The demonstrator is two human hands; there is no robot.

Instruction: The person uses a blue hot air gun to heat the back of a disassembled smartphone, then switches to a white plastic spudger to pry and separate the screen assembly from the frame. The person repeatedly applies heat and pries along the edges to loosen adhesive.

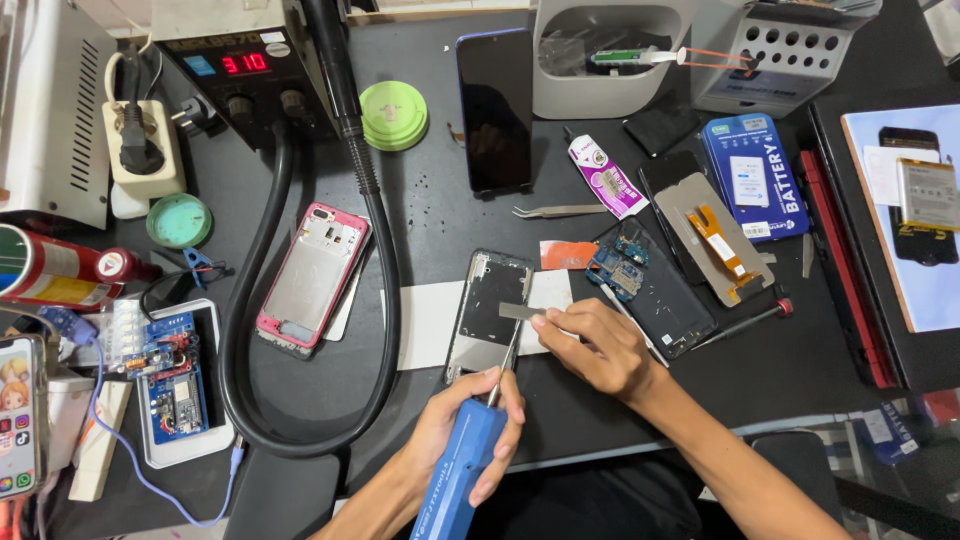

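My left hand (455, 430) grips a blue electric screwdriver (460, 470), its thin bit reaching up to the lower edge of an opened grey phone frame (487, 312) that lies on a white sheet (425, 325). My right hand (590, 345) rests beside the frame on its right. Its fingertips pinch a small flat grey metal strip (520, 311) over the frame's middle.
A pink-edged phone frame (312, 280) lies left, inside a loop of thick black hose (385, 300). Behind are a dark phone (495, 110), tweezers (558, 211), a glue tube (606, 178), a blue circuit board (618, 270), a screen part (715, 245), a battery box (755, 178) and a hot-air station (240, 70).
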